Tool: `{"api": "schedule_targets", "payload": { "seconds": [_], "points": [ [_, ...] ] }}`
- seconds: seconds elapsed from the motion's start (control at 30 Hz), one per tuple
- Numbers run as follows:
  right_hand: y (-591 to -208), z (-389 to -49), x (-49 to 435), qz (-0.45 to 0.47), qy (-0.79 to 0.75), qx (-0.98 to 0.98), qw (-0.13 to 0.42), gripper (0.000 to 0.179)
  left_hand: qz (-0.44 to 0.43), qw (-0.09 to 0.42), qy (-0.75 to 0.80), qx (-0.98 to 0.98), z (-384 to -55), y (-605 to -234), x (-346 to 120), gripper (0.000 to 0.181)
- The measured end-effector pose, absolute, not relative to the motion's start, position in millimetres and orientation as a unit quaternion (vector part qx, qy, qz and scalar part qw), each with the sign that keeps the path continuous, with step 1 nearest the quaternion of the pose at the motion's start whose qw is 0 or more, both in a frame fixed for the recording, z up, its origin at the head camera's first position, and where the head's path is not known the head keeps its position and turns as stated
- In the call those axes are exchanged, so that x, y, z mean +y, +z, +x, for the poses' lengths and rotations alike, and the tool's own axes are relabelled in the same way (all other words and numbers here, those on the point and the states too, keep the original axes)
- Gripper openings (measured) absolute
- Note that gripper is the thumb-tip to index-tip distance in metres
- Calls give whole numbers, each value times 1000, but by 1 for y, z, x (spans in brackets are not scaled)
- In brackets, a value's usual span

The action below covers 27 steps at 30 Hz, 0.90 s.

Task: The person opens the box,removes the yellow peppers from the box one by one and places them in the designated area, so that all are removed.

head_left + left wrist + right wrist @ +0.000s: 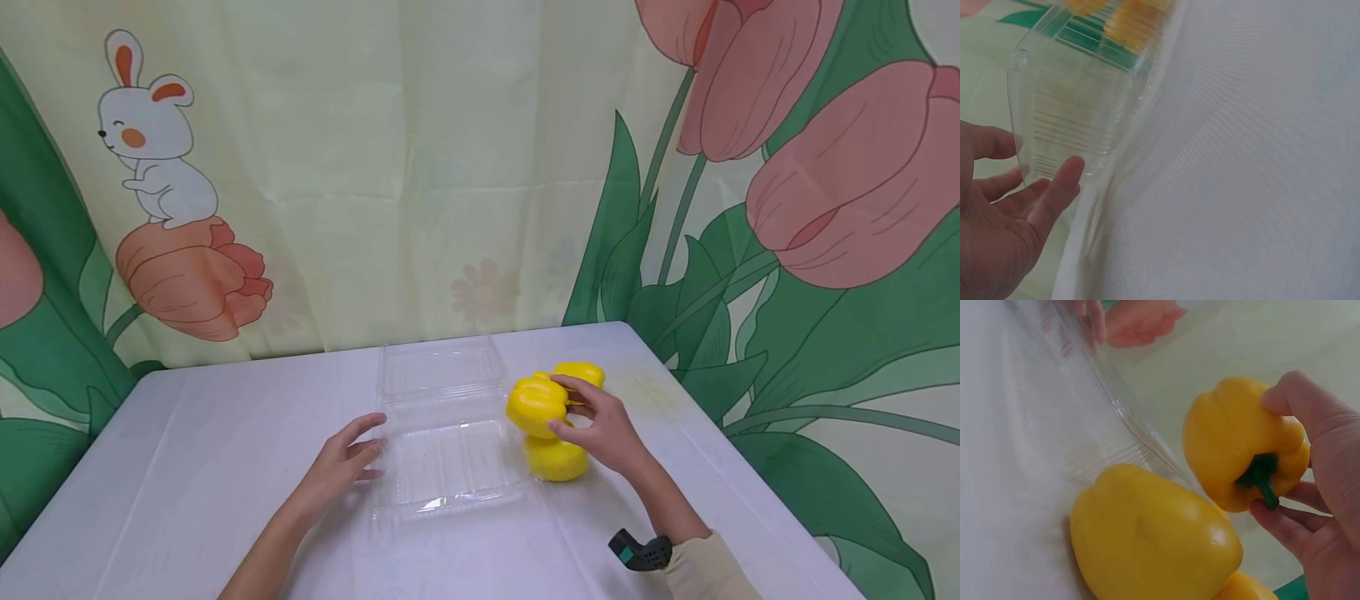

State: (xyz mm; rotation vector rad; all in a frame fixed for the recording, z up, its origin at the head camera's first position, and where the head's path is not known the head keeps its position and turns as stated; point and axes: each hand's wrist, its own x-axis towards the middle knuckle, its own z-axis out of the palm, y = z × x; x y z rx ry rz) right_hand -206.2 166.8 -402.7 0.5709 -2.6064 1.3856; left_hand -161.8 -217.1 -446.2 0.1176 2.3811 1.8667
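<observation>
My right hand (606,427) grips a yellow bell pepper (536,407) with thumb and fingertips, raised at the right side of a clear plastic clamshell box (457,462). In the right wrist view the green stem (1264,478) of this pepper faces the palm. Two more yellow peppers are by the hand: one nearer pepper (557,460) beside the box and one farther pepper (583,372) behind the fingers. At the box's left edge, my left hand (341,462) has its fingers spread and relaxed, fingertips right at the plastic wall (1054,119).
The box's lid (442,367) lies folded back toward the table's far edge. A white cloth covers the table (225,450). Behind it hangs a curtain (337,167) printed with a rabbit and tulips. A dark device (641,552) is on the right wrist.
</observation>
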Motion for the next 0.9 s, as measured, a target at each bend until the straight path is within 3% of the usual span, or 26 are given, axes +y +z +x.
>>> {"api": "schedule_targets", "payload": {
  "seconds": [0.9],
  "points": [
    [-403, -206, 181, 167, 445, -876, 78, 62, 42, 55, 621, 781, -161, -444, -217, 50]
  ]
}}
